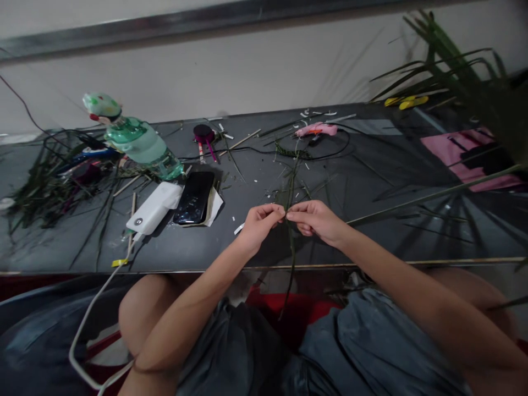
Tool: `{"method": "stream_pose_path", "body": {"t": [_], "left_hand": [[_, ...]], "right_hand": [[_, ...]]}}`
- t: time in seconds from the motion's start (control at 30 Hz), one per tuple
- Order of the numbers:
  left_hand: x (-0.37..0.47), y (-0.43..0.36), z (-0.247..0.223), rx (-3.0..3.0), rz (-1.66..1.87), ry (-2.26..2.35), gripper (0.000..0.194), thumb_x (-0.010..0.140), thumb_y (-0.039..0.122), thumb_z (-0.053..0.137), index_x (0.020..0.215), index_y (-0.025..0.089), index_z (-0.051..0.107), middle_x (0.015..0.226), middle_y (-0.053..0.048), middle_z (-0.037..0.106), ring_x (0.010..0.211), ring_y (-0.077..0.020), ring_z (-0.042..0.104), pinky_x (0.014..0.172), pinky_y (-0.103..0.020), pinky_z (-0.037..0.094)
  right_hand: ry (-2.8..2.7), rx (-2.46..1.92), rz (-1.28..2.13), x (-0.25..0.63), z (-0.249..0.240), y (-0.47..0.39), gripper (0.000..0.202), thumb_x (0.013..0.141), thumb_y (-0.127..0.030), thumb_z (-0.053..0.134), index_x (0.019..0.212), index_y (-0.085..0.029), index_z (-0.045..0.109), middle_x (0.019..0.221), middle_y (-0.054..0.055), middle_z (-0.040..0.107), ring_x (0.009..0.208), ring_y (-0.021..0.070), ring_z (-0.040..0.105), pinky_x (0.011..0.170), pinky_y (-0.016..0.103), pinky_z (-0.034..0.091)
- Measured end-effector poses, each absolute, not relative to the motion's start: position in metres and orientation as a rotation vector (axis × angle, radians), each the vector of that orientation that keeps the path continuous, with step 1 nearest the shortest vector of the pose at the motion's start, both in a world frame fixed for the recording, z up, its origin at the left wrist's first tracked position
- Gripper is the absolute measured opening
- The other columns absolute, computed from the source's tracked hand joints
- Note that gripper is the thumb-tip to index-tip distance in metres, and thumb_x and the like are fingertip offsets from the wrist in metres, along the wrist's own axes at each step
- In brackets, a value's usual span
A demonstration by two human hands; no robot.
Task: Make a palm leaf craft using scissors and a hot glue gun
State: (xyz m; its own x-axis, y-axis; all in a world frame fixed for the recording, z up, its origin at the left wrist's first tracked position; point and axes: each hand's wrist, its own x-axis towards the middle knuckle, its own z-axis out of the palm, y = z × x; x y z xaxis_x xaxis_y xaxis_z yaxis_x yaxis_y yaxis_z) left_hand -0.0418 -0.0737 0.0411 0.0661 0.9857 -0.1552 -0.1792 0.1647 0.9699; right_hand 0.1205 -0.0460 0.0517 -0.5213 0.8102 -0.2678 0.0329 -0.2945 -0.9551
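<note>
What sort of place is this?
Probably a craft workspace: on the long dark-grey table lie a pile of thin green leaves and a corded pink plastic tool, likely a glue gun.

A green plastic bottle (142,144) is standing behind a white power bank (153,210), which is lying beside a black smartphone (195,197)

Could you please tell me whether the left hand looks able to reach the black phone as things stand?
Probably yes: nothing tall stands between the left hand and the black phone, though that hand seems busy pinching a green strip.
</note>
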Motion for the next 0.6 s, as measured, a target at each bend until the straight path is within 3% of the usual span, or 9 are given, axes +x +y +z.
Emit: {"method": "stream_pose_path", "body": {"t": [0.2,0.37,0.6], "left_hand": [[-0.039,-0.08,0.046,1.28,1.108,1.322,0.024,0.069,0.038,0.067,0.062,0.015,0.062,0.056,0.003,0.051,0.054,-0.0085,0.042,0.053,-0.023,0.032],[-0.041,-0.082,0.051,1.445,1.105,1.349,0.024,0.076,0.036,0.057,0.065,0.016,0.06,0.058,0.002,0.051,0.054,-0.0091,0.041,0.054,-0.024,0.033],[-0.051,-0.084,0.061,1.725,1.128,1.424,0.015,0.076,0.025,0.057,0.065,0.018,0.063,0.059,0.002,0.056,0.06,-0.0116,0.048,0.06,-0.025,0.036]], "right_hand": [[-1.751,-1.225,1.268,0.127,0.057,-0.041,0.032,0.07,-0.042,0.069,0.078,-0.011,0.069,0.049,-0.004,0.045,0.047,0.0049,0.034,0.048,0.022,0.025],[-1.691,-1.136,1.384,0.119,0.06,-0.041,0.031,0.069,-0.042,0.069,0.073,-0.011,0.066,0.05,-0.004,0.044,0.047,0.0044,0.033,0.047,0.022,0.023],[-1.393,-1.093,1.511,0.112,0.063,-0.045,0.042,0.067,-0.049,0.073,0.082,-0.011,0.066,0.054,-0.005,0.043,0.047,0.0044,0.031,0.046,0.023,0.023]]}}
